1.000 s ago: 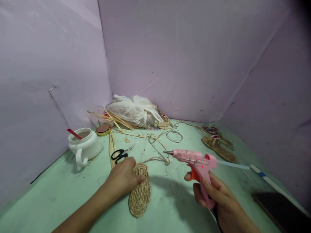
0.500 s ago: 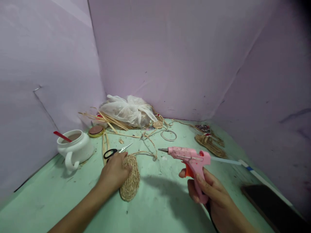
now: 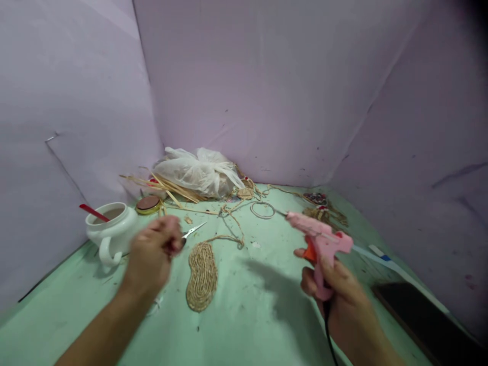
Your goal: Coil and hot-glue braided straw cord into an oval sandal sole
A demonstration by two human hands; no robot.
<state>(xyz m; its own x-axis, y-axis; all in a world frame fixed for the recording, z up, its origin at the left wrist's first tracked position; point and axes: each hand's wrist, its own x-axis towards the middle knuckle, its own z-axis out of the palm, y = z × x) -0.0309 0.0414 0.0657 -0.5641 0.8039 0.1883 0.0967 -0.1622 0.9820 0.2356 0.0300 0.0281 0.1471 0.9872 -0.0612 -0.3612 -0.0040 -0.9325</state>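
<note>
My right hand (image 3: 339, 295) is wrapped round the handle of a pink hot glue gun (image 3: 322, 244), with a finger by its orange trigger. The gun's metal nozzle points left, above the table. My left hand (image 3: 154, 249), blurred by motion, is raised with its fingers curled together; whatever is in them, if anything, is hidden. Partly behind that hand lies a pair of scissors (image 3: 194, 230), its blades showing. A sole-shaped coil of braided straw cord (image 3: 203, 277) lies flat between my hands, apart from both. From its top a loose cord (image 3: 224, 237) trails off.
A white pot (image 3: 114, 229) with a red stick stands at left beside a round tin (image 3: 148, 204). Behind are straw strips (image 3: 179, 189) and a white plastic bag (image 3: 202, 173). A metal ring (image 3: 262, 210), woven pieces (image 3: 324, 213) and a dark flat slab (image 3: 423, 320) lie towards the right.
My left hand has come off the straw sole and moved left and up, uncovering the sole. My right hand has shifted the glue gun right and slightly up, tilting its nozzle upward.
</note>
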